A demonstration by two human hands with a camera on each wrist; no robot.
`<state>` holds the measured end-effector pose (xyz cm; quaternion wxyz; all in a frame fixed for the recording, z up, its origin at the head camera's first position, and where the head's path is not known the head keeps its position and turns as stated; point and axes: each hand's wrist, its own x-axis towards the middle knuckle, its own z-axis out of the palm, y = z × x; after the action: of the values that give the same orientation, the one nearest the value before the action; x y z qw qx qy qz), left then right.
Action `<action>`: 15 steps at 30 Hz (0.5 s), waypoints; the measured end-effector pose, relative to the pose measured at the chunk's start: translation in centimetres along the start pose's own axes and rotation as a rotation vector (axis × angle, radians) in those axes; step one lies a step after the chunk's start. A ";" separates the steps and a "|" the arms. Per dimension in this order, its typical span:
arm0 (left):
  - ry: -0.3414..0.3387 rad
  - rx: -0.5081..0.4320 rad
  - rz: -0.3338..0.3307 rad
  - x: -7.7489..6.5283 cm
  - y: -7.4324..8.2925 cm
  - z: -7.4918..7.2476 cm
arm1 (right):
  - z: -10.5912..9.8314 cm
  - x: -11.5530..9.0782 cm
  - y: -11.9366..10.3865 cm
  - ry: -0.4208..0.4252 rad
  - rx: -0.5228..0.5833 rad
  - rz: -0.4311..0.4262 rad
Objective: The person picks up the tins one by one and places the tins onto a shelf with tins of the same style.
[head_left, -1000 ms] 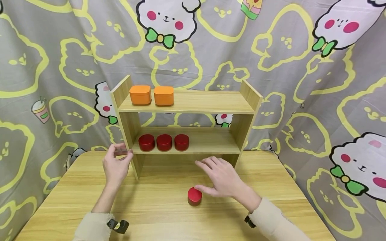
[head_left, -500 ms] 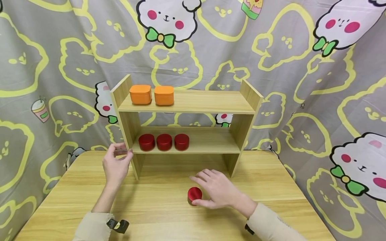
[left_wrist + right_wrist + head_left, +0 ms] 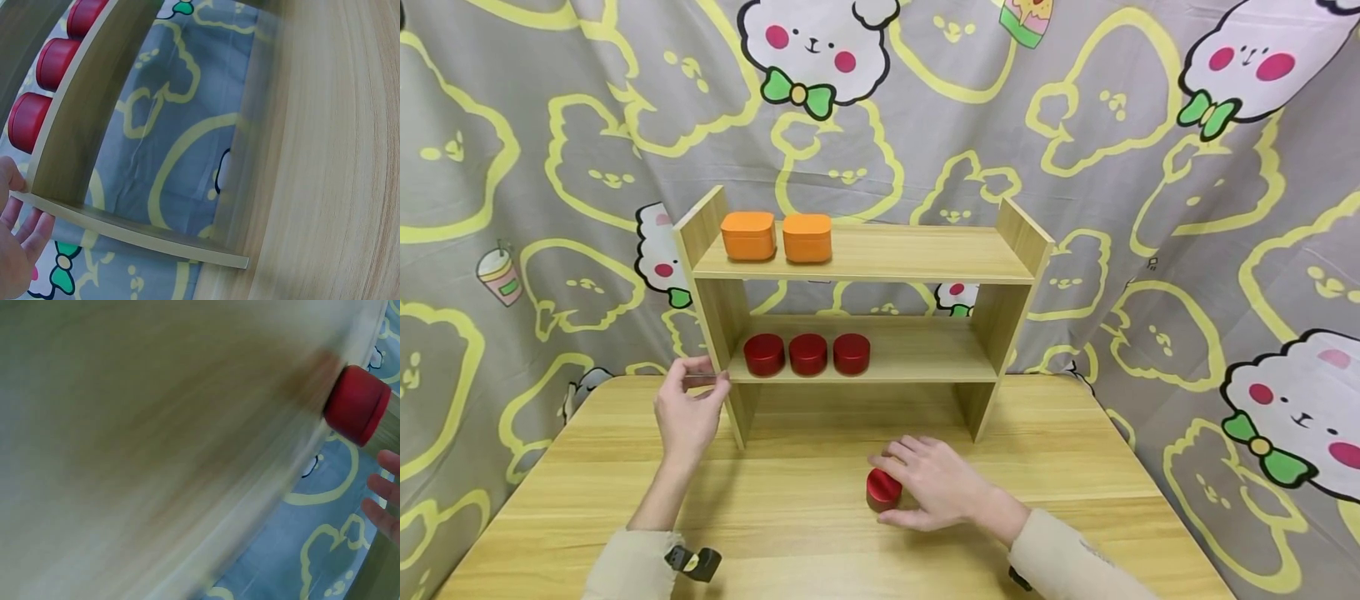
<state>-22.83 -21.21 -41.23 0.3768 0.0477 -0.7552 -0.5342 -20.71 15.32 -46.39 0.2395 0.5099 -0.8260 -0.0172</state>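
A round red tin (image 3: 882,493) stands upright on the wooden table. My right hand (image 3: 938,485) is just to its right, with thumb and fingers apart around the near and far sides; in the right wrist view the fingertips (image 3: 379,485) are clear of the tin (image 3: 354,405). My left hand (image 3: 687,418) grips the front edge of the left side panel of a small wooden shelf (image 3: 865,276), thumb on one side and fingers on the other. Several matching tins sit in a row: the left one (image 3: 764,356), the middle one (image 3: 808,356) and the right one (image 3: 852,356) are on the middle board.
Two orange lidded boxes, the left one (image 3: 749,237) and the right one (image 3: 808,239), stand at the left of the top board. Behind the table (image 3: 790,533) hangs a grey patterned curtain (image 3: 1097,217). Dark straps circle both wrists.
My right hand has come down and toward me, from above and behind the loose tin to beside it at table height. The left hand, shelf and tins stay put.
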 end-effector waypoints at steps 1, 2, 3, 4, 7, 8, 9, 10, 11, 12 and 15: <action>-0.001 0.000 -0.001 0.0 0.0 0.0 | 0.1 0.0 0.0 -0.004 0.000 -0.003; -0.002 0.000 -0.002 0.0 0.0 0.0 | 0.3 0.0 0.0 -0.008 0.001 -0.006; -0.002 -0.001 -0.003 0.0 0.0 0.0 | 0.4 -0.1 0.1 -0.010 0.003 -0.009; -0.003 -0.002 -0.004 0.0 0.0 0.0 | 0.5 -0.1 0.1 -0.014 0.003 -0.010; -0.005 -0.002 -0.006 0.0 0.0 0.0 | 0.8 -0.1 0.2 -0.026 0.001 -0.010; -0.005 -0.003 -0.005 0.0 0.0 0.0 | 0.9 -0.1 0.3 -0.033 -0.001 -0.008; -0.005 -0.005 -0.005 0.0 0.0 0.0 | 1.0 -0.1 0.4 -0.042 -0.005 -0.005; -0.005 -0.007 -0.005 0.0 0.0 0.0 | 1.2 -0.1 0.5 -0.050 -0.009 -0.003; -0.005 -0.008 -0.004 0.0 0.0 0.0 | 1.3 -0.1 0.5 -0.058 -0.014 -0.002; -0.004 -0.009 -0.004 0.0 0.0 0.0 | 1.4 -0.1 0.6 -0.066 -0.019 -0.001; -0.004 -0.011 -0.003 0.1 -0.1 0.0 | 1.6 -0.1 0.8 -0.083 -0.031 -0.003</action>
<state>-22.87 -21.27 -41.24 0.3746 0.0458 -0.7528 -0.5393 -21.98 15.47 -47.58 0.2129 0.5064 -0.8340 -0.0515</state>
